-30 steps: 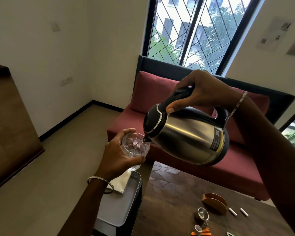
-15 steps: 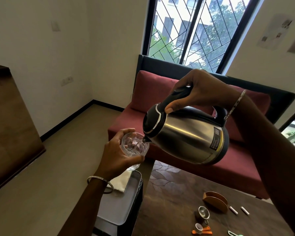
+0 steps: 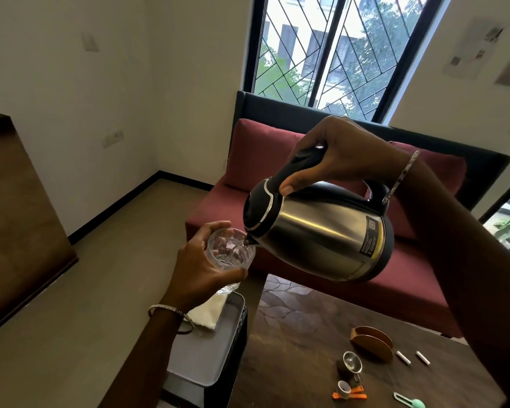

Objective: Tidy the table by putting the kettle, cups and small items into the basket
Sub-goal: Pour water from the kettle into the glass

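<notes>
Edges: the table (image 3: pixel 292 334) has its left edge just beside the basket (image 3: pixel 209 357), which stands lower, on the floor side. Open floor runs left of the basket to the cabinet (image 3: pixel 15 219). The sofa (image 3: pixel 248 163) closes off the table's far side.

Hands: your right hand (image 3: pixel 345 154) wraps round the handle of the kettle (image 3: pixel 321 231) and holds it in the air over the table's far-left corner, tilted spout-down. Your left hand (image 3: pixel 200 269) curls round the glass (image 3: pixel 230 248), held above the basket's far end. The spout meets the glass rim.

Count: 1 kettle, 1 glass, 1 basket. On the table's near right: 1 copper holder (image 3: pixel 371 343), 2 white sticks (image 3: pixel 403 357) (image 3: pixel 422 357), 1 steel funnel (image 3: pixel 352 362), 1 small metal cup (image 3: pixel 343 388), 1 orange clip (image 3: pixel 355 396), 1 green piece (image 3: pixel 415 403) cut off by the frame.

Around: a folded napkin (image 3: pixel 209 313) lies in the basket's far end, beneath the glass. Your right forearm crosses above the table's right side.
</notes>
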Action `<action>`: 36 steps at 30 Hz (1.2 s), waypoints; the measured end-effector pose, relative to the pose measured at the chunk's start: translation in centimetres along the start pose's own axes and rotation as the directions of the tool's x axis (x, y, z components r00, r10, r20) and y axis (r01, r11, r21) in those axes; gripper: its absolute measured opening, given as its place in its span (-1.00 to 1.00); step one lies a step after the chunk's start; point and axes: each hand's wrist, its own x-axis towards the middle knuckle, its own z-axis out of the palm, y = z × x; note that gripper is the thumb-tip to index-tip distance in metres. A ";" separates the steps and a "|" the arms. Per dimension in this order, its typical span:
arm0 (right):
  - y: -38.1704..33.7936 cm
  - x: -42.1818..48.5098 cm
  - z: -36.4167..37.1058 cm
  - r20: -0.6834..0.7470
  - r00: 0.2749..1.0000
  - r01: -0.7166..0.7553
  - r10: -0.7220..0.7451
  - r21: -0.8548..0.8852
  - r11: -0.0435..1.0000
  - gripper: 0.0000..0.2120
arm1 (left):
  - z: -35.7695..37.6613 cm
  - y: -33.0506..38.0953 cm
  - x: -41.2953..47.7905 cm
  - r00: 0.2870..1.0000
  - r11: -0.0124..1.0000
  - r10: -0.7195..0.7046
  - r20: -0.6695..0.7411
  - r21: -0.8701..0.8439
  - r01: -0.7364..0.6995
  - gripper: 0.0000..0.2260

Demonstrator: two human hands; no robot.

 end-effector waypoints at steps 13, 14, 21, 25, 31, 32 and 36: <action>0.2 0.2 0.1 0.015 1.000 -0.003 0.003 -0.011 1.000 -0.58 | 0.0 -0.4 0.1 1.000 1.000 -0.011 0.006 -0.002 0.011 -0.22; 0.2 0.2 0.1 0.017 1.000 -0.002 0.002 -0.009 1.000 -0.58 | -0.1 -0.4 0.1 1.000 1.000 -0.011 0.005 -0.002 0.011 -0.22; 0.2 0.2 0.2 0.018 1.000 0.008 -0.008 -0.004 1.000 -0.60 | -0.1 -0.7 0.1 1.000 1.000 -0.020 0.009 -0.006 0.020 -0.21; 0.1 0.4 0.1 0.030 0.999 0.011 -0.011 -0.006 1.000 -0.59 | -0.1 -0.6 0.2 1.000 1.000 -0.021 0.007 -0.006 0.021 -0.22; 0.2 0.7 0.1 0.028 1.000 0.001 -0.001 0.009 1.000 -0.58 | -0.3 -0.5 0.1 1.000 1.000 -0.028 -0.003 -0.013 0.028 -0.22; 0.3 0.8 0.1 0.027 1.000 0.002 -0.002 0.006 1.000 -0.60 | -0.3 -0.5 0.1 1.000 0.999 -0.031 -0.005 -0.015 0.031 -0.23; 0.4 0.9 0.0 0.024 1.000 0.003 -0.003 -0.001 1.000 -0.59 | -0.3 -0.5 0.2 0.999 0.999 -0.039 -0.013 -0.014 0.038 -0.23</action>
